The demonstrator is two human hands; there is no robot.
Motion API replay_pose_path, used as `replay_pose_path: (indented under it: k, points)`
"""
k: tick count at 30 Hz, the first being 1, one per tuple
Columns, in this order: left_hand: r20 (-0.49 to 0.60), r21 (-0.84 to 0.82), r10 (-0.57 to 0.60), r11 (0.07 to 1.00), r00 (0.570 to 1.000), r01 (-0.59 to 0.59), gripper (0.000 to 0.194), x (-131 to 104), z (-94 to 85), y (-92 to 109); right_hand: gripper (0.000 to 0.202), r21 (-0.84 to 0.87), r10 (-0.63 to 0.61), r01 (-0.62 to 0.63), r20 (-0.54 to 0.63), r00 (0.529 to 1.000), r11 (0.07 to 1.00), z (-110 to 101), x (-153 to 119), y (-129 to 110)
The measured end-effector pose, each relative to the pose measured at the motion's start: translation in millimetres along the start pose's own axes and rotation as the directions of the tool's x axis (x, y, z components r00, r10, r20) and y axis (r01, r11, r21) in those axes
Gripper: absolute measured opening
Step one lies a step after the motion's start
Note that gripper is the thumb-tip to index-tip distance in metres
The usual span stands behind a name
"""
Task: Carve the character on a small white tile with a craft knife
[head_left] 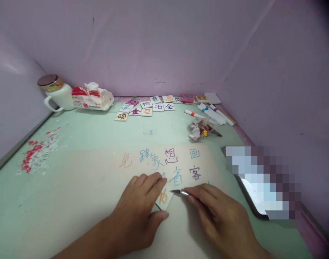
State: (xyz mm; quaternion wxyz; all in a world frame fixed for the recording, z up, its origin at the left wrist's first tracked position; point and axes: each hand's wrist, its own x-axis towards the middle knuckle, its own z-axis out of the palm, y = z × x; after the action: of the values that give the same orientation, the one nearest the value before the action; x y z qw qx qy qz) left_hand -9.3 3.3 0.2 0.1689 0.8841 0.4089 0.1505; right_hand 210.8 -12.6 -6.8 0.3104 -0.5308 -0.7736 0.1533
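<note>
My left hand [144, 207] grips a small white tile [166, 202] by its edges, fingers at the top and thumb near the lower corner. The tile bears an orange character and lies tilted on a pale sheet [94, 187]. In my right hand [217, 212] is a craft knife [184, 193], pinched like a pen, its blade pointing left at the tile's upper right edge. Around my fingers the sheet shows handwritten characters in orange, blue and purple, partly covered by my left hand.
Several character tiles [158, 107] line the back. Markers [211, 114] and a crumpled wrapper [199, 130] lie at back right, a phone [252, 196] at right. A mug [60, 97] and tissue pack [91, 99] stand back left, near red and white shavings [39, 151].
</note>
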Motion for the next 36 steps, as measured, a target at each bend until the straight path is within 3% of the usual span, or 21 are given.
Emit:
replay_pose_path:
  k: [4,10,27,36]
  points:
    - [-0.13,0.007,-0.021,1.0,0.991,0.022,0.055,0,6.5,-1,0.02,-0.017,0.009,-0.009,-0.05,0.999,1.0,5,-8,-1]
    - [-0.201,0.028,0.002,1.0,0.98,0.004,0.055,-1,11.9,-1,0.022,-0.078,-0.062,0.057,-0.068,0.996,0.995,10,-8,-5]
    - [-0.2,-0.085,-0.058,0.995,0.978,0.042,0.047,-2,15.6,2,0.021,-0.108,-0.04,0.03,-0.092,0.995,0.994,15,-6,-12]
    - [-0.206,-0.1,-0.042,0.995,0.978,0.021,0.053,-4,16.9,3,0.022,-0.211,-0.053,0.027,-0.118,0.992,0.977,19,-3,-15]
